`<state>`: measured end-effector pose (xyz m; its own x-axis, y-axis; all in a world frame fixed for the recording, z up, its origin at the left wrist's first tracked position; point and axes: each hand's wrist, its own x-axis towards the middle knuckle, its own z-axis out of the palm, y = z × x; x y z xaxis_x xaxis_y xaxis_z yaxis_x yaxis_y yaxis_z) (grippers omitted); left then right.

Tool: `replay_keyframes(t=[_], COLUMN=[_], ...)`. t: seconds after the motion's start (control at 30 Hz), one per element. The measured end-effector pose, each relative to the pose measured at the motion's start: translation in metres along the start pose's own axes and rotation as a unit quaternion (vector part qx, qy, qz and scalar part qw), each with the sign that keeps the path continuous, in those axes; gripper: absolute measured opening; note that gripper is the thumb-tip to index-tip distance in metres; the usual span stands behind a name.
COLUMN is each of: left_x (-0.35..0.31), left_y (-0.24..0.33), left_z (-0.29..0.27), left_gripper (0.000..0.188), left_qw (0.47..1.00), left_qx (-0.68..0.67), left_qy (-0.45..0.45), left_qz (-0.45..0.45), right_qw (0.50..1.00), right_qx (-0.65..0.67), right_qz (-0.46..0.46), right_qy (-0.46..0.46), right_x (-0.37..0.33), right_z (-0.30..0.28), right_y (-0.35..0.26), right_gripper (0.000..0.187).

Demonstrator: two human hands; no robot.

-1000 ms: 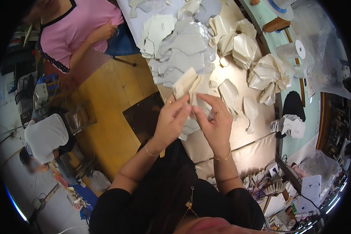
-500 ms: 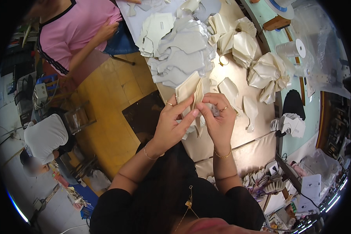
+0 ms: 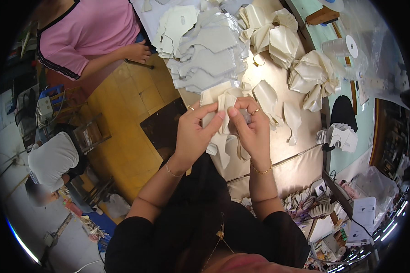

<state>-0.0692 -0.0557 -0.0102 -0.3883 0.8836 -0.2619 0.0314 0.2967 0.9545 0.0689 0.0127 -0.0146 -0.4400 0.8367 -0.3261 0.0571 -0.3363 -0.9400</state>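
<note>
Between my two hands is a cream shoe-upper piece, folded and layered, its lower flaps hanging toward me. My left hand pinches its left side between thumb and fingers. Thumb and fingers of my right hand close on its right side, close to the other thumb. Beyond the hands lies a pile of grey-white cut pieces, with stiff cream pieces stacked at its left. To the right, loose cream pieces rest on the table.
Bundles of glossy cream pieces lie along the table's right side, near a thread spool. A sewing machine head under a black cover stands further right. A person in pink is at the left; another in white bends lower left.
My hands have shifted slightly toward the left and away from me, and the held piece has been turned and opened outward. The person in pink has lowered a hand.
</note>
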Motion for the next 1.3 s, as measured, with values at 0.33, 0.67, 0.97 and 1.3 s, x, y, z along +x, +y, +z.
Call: replay_keyframes(t=[0.33,0.67,0.97,1.3], left_x=[0.002,-0.004,0.011,0.004], left_y=[-0.019,-0.038,-0.038,-0.032], left_z=[0.010,0.002,-0.050,-0.042], left_gripper=[0.013,0.013,0.013,0.013], left_qw=[0.979,0.980,0.966,0.969], left_qx=[-0.162,-0.154,-0.211,-0.194], left_qy=[0.031,-0.012,0.095,0.027], left_qz=[-0.121,-0.124,-0.112,-0.148], right_qw=[0.993,0.976,0.985,0.819], right_qx=[-0.079,-0.204,-0.021,-0.484], right_qz=[-0.048,0.036,0.057,0.045], right_qy=[0.075,0.067,0.161,0.305], right_x=[-0.006,-0.021,0.008,-0.007], right_z=[0.009,-0.041,-0.185,-0.208], right_y=[0.021,0.038,0.044,0.016], right_gripper=[0.029,0.030,0.026,0.025])
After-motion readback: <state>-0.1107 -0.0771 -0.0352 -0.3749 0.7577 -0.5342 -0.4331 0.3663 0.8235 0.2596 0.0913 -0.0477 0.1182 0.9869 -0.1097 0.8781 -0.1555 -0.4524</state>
